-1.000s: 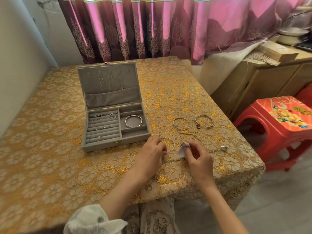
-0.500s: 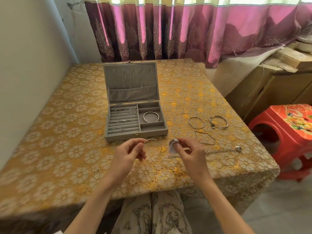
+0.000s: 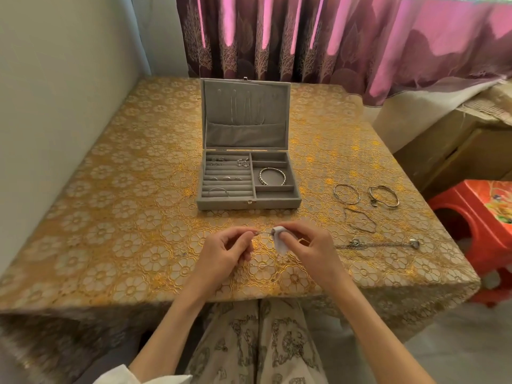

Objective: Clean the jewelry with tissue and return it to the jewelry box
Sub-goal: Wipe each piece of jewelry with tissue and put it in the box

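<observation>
A grey jewelry box (image 3: 249, 202) stands open at the table's middle, with rings in its left slots and a bangle (image 3: 272, 176) in a right compartment. In front of it my left hand (image 3: 224, 252) pinches one end of a thin silver chain (image 3: 261, 233). My right hand (image 3: 310, 250) holds a small white tissue (image 3: 279, 239) folded around that chain. Part of the chain droops to the cloth below my hands. On the table to the right lie two bangles (image 3: 346, 194) (image 3: 383, 195), a thin necklace (image 3: 360, 221) and a chain bracelet (image 3: 385, 244).
The table carries a gold floral cloth (image 3: 124, 217). A wall runs along the left side and a maroon curtain (image 3: 332, 37) hangs behind. A red plastic stool (image 3: 482, 217) stands at the right, with a wooden cabinet (image 3: 448, 151) behind it.
My hands lifted the chain off the cloth and came together in front of the box. The camera view swung left, which centres the box.
</observation>
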The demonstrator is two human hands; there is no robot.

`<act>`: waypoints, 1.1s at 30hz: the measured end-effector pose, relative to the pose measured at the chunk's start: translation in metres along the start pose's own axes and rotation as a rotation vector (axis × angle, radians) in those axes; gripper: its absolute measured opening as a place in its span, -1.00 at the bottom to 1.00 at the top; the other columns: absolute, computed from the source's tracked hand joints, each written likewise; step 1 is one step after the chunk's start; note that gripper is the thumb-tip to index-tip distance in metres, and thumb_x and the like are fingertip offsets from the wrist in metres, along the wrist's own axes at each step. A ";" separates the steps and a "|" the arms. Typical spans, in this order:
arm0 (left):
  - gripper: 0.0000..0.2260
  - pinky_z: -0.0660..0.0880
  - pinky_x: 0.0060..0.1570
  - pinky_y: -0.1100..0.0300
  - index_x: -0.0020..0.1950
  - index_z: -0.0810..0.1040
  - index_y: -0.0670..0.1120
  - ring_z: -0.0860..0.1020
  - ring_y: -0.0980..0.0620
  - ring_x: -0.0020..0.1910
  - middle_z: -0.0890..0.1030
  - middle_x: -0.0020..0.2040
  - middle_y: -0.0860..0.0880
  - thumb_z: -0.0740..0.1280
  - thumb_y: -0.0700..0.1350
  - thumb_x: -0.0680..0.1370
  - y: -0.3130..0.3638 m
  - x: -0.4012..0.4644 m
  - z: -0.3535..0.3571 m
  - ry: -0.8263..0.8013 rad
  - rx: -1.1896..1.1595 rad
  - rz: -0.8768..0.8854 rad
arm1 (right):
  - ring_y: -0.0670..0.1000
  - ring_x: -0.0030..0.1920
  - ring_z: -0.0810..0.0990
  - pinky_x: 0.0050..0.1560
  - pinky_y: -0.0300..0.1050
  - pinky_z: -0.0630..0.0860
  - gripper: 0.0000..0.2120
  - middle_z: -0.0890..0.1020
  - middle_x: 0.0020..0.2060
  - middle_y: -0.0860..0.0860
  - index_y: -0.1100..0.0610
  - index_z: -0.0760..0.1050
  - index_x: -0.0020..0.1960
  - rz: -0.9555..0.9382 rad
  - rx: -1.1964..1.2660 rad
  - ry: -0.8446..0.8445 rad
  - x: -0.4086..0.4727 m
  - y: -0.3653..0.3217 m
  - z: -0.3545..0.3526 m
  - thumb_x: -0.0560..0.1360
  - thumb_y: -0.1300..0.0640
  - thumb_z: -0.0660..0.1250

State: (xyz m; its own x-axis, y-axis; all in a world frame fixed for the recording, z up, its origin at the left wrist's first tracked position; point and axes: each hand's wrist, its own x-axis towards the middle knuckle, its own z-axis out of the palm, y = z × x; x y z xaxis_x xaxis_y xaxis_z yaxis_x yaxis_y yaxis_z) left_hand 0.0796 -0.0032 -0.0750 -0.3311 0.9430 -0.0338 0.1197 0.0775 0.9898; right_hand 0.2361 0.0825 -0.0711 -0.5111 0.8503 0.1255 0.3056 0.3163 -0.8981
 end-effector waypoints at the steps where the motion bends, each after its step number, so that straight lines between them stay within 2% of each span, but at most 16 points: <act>1: -0.88 0.43 -0.39 0.38 -0.01 0.60 -0.07 0.51 0.16 -0.39 0.59 -0.30 -0.07 0.30 -0.19 0.52 0.000 0.000 0.001 0.005 0.000 0.008 | -0.18 -0.14 0.54 -0.18 -0.35 0.46 -0.84 0.60 -0.13 -0.12 0.05 0.59 0.04 0.004 -0.017 -0.008 0.000 0.001 0.000 0.48 0.18 0.34; 4: -0.89 0.43 -0.38 0.37 -0.04 0.61 -0.10 0.51 0.13 -0.40 0.59 -0.32 -0.08 0.35 -0.13 0.49 -0.001 0.001 0.002 0.025 0.010 0.036 | -0.17 -0.13 0.54 -0.18 -0.36 0.46 -0.84 0.61 -0.11 -0.08 0.06 0.60 0.04 0.012 -0.049 -0.020 -0.003 0.003 0.001 0.48 0.16 0.34; 7: -0.89 0.45 -0.37 0.35 -0.06 0.61 -0.10 0.52 0.12 -0.39 0.60 -0.33 -0.07 0.35 -0.10 0.48 -0.003 0.001 0.003 0.040 0.038 0.061 | -0.18 -0.18 0.54 -0.20 -0.34 0.46 -0.86 0.58 -0.16 -0.14 0.02 0.60 0.01 0.005 -0.055 -0.024 -0.005 0.003 0.002 0.47 0.14 0.35; 10: -0.92 0.43 -0.38 0.38 -0.06 0.61 -0.11 0.53 0.16 -0.39 0.60 -0.33 -0.03 0.35 -0.14 0.50 -0.004 0.001 0.004 0.042 0.042 0.061 | -0.17 -0.18 0.54 -0.19 -0.31 0.48 -0.88 0.59 -0.16 -0.16 -0.04 0.58 -0.02 0.006 -0.031 -0.027 -0.005 0.001 0.002 0.47 0.12 0.36; 15: -0.95 0.45 -0.38 0.36 -0.10 0.60 -0.07 0.54 0.14 -0.38 0.60 -0.32 -0.05 0.34 -0.16 0.51 -0.005 -0.001 0.004 0.041 0.076 0.082 | -0.22 -0.18 0.54 -0.20 -0.35 0.47 -0.86 0.61 -0.16 -0.14 0.03 0.60 0.00 0.015 -0.056 -0.029 -0.004 -0.004 0.004 0.46 0.08 0.37; 19: -0.95 0.45 -0.36 0.35 -0.10 0.60 -0.08 0.55 0.13 -0.37 0.61 -0.30 -0.07 0.35 -0.17 0.51 -0.007 -0.001 0.002 0.038 0.086 0.090 | -0.18 -0.19 0.54 -0.21 -0.33 0.48 -0.87 0.62 -0.18 -0.14 0.02 0.60 -0.02 0.005 -0.078 -0.048 -0.001 -0.006 0.005 0.45 0.06 0.38; 25: -0.95 0.44 -0.37 0.39 -0.09 0.60 -0.10 0.55 0.16 -0.37 0.61 -0.30 -0.06 0.34 -0.19 0.51 -0.006 -0.001 0.001 0.010 0.073 0.090 | -0.24 -0.22 0.49 -0.19 -0.42 0.39 -0.96 0.55 -0.26 -0.17 0.06 0.58 -0.10 -0.090 -0.218 -0.085 0.000 -0.008 0.011 0.47 0.12 0.36; 29: -0.94 0.42 -0.41 0.39 -0.09 0.59 -0.07 0.53 0.17 -0.39 0.60 -0.31 -0.03 0.32 -0.20 0.52 -0.006 -0.003 0.001 0.054 0.007 0.065 | -0.22 -0.24 0.49 -0.26 -0.38 0.38 -0.96 0.55 -0.27 -0.19 0.01 0.55 -0.14 -0.071 -0.150 -0.059 -0.002 -0.006 0.012 0.48 0.12 0.34; 33: -0.93 0.44 -0.38 0.37 -0.10 0.59 -0.06 0.54 0.15 -0.38 0.60 -0.32 -0.01 0.33 -0.19 0.51 -0.008 -0.003 0.001 0.079 -0.004 0.063 | -0.21 -0.28 0.48 -0.33 -0.34 0.40 -0.93 0.56 -0.28 -0.10 0.03 0.54 -0.17 -0.024 -0.079 -0.053 -0.006 -0.003 0.010 0.48 0.14 0.34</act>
State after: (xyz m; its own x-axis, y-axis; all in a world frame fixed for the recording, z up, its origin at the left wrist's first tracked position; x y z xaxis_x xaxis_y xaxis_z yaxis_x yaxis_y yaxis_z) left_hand 0.0805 -0.0061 -0.0825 -0.3962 0.9173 0.0392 0.1393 0.0178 0.9901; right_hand 0.2304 0.0718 -0.0733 -0.5604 0.8192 0.1218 0.3546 0.3702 -0.8586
